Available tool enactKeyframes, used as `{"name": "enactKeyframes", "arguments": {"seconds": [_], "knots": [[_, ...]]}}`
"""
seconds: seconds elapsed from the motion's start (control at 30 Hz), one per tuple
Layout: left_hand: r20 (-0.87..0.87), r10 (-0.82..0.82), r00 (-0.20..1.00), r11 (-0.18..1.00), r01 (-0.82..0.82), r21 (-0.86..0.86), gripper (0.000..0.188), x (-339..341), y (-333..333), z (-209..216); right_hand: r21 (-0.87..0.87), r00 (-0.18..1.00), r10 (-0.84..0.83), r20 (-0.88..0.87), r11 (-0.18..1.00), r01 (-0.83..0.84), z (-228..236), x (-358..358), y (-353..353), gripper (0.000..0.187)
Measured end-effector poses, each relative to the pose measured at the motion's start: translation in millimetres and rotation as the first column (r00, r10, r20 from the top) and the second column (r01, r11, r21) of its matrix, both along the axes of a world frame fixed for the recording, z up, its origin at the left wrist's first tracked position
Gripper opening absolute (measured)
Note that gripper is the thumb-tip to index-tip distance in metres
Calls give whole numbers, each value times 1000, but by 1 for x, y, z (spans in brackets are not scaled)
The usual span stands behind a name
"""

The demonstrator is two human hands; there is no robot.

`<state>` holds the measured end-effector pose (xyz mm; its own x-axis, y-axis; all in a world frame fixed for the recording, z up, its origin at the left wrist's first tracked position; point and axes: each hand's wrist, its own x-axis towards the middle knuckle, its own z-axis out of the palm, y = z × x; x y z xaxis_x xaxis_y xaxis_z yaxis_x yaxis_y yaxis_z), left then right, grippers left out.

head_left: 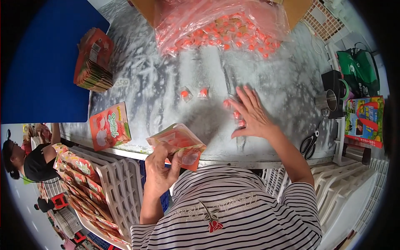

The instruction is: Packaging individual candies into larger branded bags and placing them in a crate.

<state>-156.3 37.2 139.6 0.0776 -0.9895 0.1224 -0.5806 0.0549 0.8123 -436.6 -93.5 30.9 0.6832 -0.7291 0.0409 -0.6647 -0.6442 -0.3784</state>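
My left hand point(163, 163) grips a red-orange printed pouch point(183, 138) at the table's front edge, thumb in front. The pouch's mouth gapes upward and to the right; what lies inside cannot be made out. My right hand point(255, 116), fingers spread, is low over the tabletop. Beside its fingertips and palm lie several small red individually wrapped pieces point(236, 114), partly covered by the hand. Two more wrapped pieces, one on the left point(184, 94) and another on the right point(203, 92), rest on the table between the hands. Another pouch point(109, 127) lies flat to the left.
At the back, a cardboard box point(298, 12) with clear plastic lining spills a heap of wrapped pieces point(233, 35). A pouch stack point(95, 62) stands back left. Scissors point(309, 146) and a metal cup point(326, 100) are at right. Crates point(121, 187) with pouches sit lower left, near another person point(33, 160).
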Motion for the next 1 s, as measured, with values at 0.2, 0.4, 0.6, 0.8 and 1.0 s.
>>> {"name": "enactKeyframes", "arguments": {"seconds": [0.2,0.4,0.6,0.8,1.0], "knots": [[15,-39,999,998,40,-51,10,-1,-3,-2,-124,992,55,117,991,-40,-17,25,-16,74],[27,-65,998,998,65,-9,9,-2,-4,-1,-227,957,-44,286,968,112,-22,29,0,29],[89,-122,989,991,126,-37,12,-4,-8,-4,-77,867,-204,455,961,266,-30,15,-13,12],[121,-131,984,986,142,-87,13,-1,-11,-9,622,604,-667,437,709,333,23,16,-7,13],[192,-184,964,978,199,-62,12,-9,-14,-4,658,616,-465,636,743,-119,102,53,18,9]]}}
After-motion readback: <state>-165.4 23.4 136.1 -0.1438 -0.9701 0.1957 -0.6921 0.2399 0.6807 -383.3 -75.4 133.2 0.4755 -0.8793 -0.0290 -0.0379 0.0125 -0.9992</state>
